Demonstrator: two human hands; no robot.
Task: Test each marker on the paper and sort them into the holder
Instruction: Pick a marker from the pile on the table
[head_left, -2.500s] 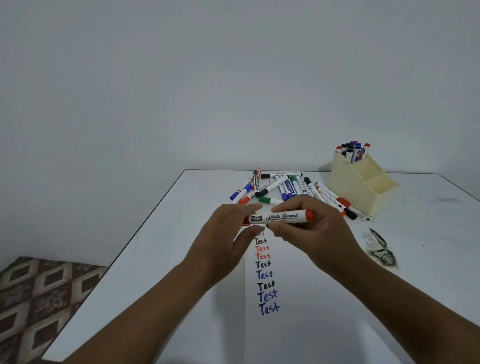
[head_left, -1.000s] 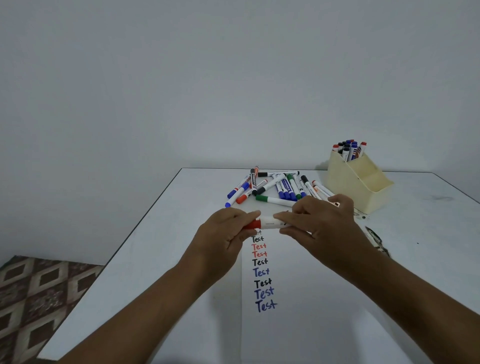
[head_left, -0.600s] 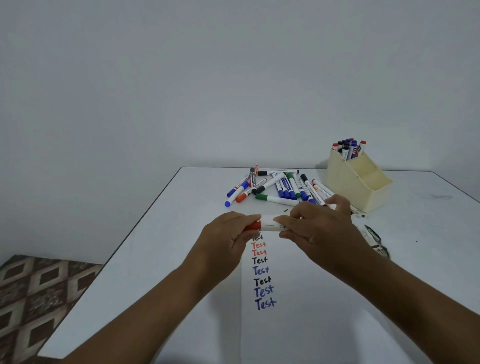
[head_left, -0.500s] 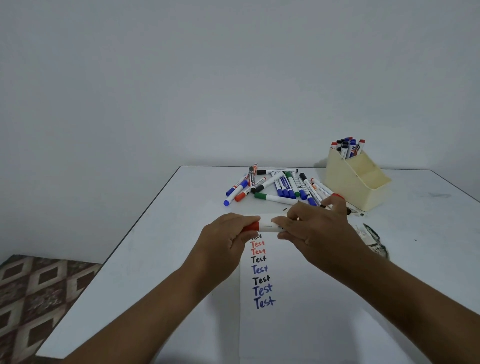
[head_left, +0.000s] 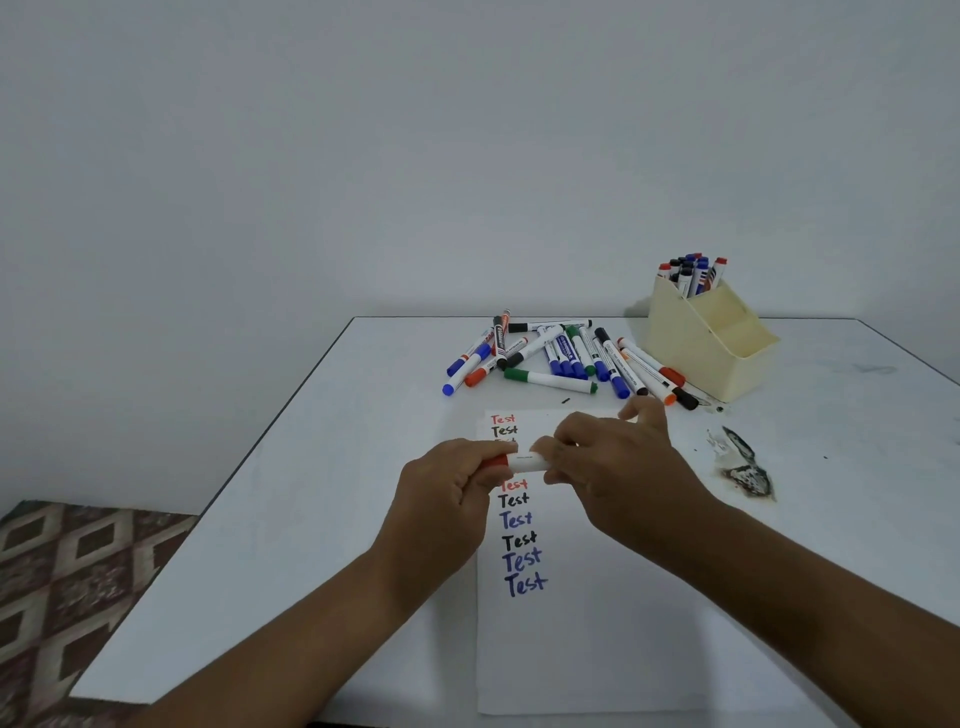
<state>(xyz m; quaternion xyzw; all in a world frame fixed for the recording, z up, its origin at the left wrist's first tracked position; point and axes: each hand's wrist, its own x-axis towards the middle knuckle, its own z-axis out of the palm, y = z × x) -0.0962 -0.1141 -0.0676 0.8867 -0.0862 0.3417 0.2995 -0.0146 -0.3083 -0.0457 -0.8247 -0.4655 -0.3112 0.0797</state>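
We hold the red marker (head_left: 522, 461) level over the paper (head_left: 582, 649), long axis running left-right btwn both hands. Left hand (head_left: 447, 486) fingers grip the red cap end, right hand (head_left: 613, 475) fingers pinch the barrel; cap prob pulls off leftward.

The marker (head_left: 522, 461) at the frame's centre is white with a red cap. The paper (head_left: 587, 649) is white with red, black and blue words. The loose markers (head_left: 561, 358) have blue, green, black and orange-red caps. The holder (head_left: 696, 343) at upper right is cream. The floor (head_left: 62, 587) at lower left shows brown and beige diamonds.
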